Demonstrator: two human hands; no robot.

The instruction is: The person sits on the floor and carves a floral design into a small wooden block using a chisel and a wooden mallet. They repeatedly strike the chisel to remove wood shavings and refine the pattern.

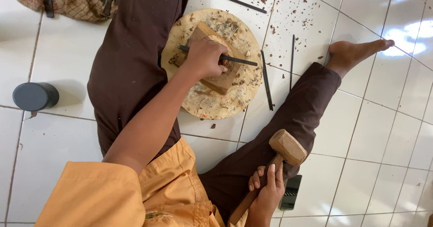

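Two hands were busy: the left hand wrapped tight round a dark chisel above the wood block; the right hand gripped a wooden mallet.

Chisel mid-shaft and wood block centre hidden under left hand; mallet handle end cut off at bottom edge.

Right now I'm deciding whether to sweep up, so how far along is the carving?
Partly done. Wood chips litter the white floor and the round board, so cutting has begun. In hand: the left hand sets a dark chisel on the wooden block; the right hand grips a wooden mallet. The block's finished shape is hidden by the hand.
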